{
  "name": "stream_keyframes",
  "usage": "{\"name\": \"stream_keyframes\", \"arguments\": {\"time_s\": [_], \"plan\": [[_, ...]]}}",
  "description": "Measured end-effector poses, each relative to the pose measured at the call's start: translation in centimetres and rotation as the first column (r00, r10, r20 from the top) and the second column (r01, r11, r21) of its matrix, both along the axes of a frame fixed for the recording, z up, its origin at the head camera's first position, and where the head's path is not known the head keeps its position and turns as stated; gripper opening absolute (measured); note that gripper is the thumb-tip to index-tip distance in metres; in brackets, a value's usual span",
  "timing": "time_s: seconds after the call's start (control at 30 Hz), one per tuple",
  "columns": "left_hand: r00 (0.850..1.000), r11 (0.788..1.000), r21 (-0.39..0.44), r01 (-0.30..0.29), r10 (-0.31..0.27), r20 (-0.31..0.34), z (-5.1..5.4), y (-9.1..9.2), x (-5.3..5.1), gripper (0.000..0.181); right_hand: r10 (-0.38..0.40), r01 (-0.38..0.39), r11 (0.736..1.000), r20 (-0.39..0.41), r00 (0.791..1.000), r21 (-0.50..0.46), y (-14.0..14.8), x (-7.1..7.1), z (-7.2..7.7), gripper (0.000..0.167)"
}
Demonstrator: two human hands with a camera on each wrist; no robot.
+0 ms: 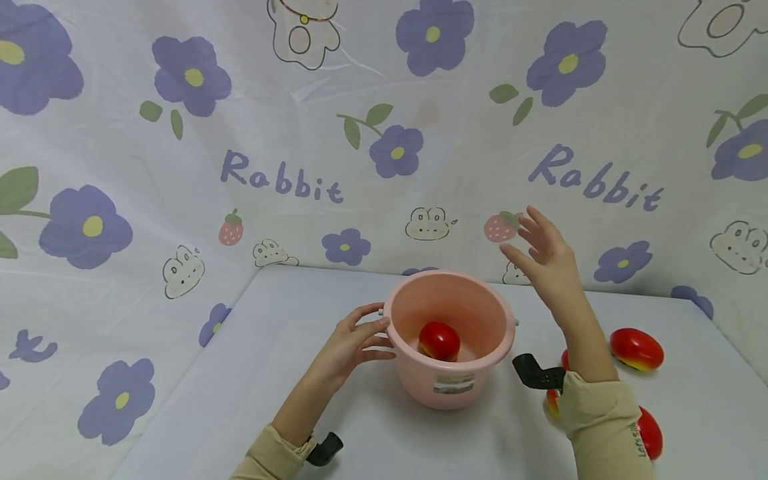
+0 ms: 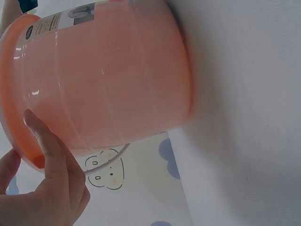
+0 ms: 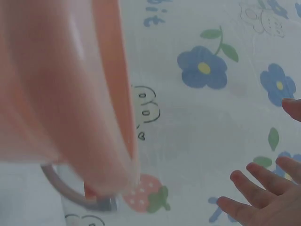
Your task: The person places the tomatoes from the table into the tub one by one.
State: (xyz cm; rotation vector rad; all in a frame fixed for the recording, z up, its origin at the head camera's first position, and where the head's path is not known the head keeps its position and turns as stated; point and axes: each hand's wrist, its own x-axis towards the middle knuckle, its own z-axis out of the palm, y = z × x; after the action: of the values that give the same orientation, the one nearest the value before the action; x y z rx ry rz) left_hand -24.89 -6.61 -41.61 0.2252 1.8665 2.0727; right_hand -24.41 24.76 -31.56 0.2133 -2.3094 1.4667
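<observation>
A pink plastic bucket (image 1: pixel 450 380) stands upright on the table, with one glossy red, mango-like fruit (image 1: pixel 440 341) lying inside. My left hand (image 1: pixel 354 343) grips the bucket's left rim, its thumb at the edge and its fingers along the outer wall. The left wrist view shows this hand (image 2: pixel 56 183) close against the bucket wall (image 2: pixel 113 75). Raised above and to the right of the bucket, my right hand (image 1: pixel 549 263) has its fingers spread and holds nothing. In the right wrist view that hand (image 3: pixel 270 193) is apart from the bucket rim (image 3: pixel 70 113).
Several more red-and-yellow fruits lie right of the bucket, one red fruit (image 1: pixel 637 349) in plain sight and others partly behind my right arm. A white table (image 1: pixel 240 373) carries everything. Behind it hangs a cloth (image 1: pixel 456 180) printed with purple flowers and rabbits.
</observation>
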Motion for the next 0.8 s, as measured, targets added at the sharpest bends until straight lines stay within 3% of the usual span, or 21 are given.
{"name": "stream_keyframes", "arguments": {"time_s": [0.53, 0.8], "plan": [[1.0, 1.0, 0.0, 0.007, -0.007, -0.002, -0.1, 0.1, -0.1, 0.055, -0.141, 0.145, 0.989, 0.182, 0.973, -0.012, 5.8, 1.1, -1.3, 0.08], [1.0, 1.0, -0.003, 0.001, -0.001, -0.001, -0.1, 0.0, -0.1, 0.054, -0.178, 0.2, 0.978, 0.27, 0.946, -0.052, 9.2, 1.3, -3.3, 0.079]]}}
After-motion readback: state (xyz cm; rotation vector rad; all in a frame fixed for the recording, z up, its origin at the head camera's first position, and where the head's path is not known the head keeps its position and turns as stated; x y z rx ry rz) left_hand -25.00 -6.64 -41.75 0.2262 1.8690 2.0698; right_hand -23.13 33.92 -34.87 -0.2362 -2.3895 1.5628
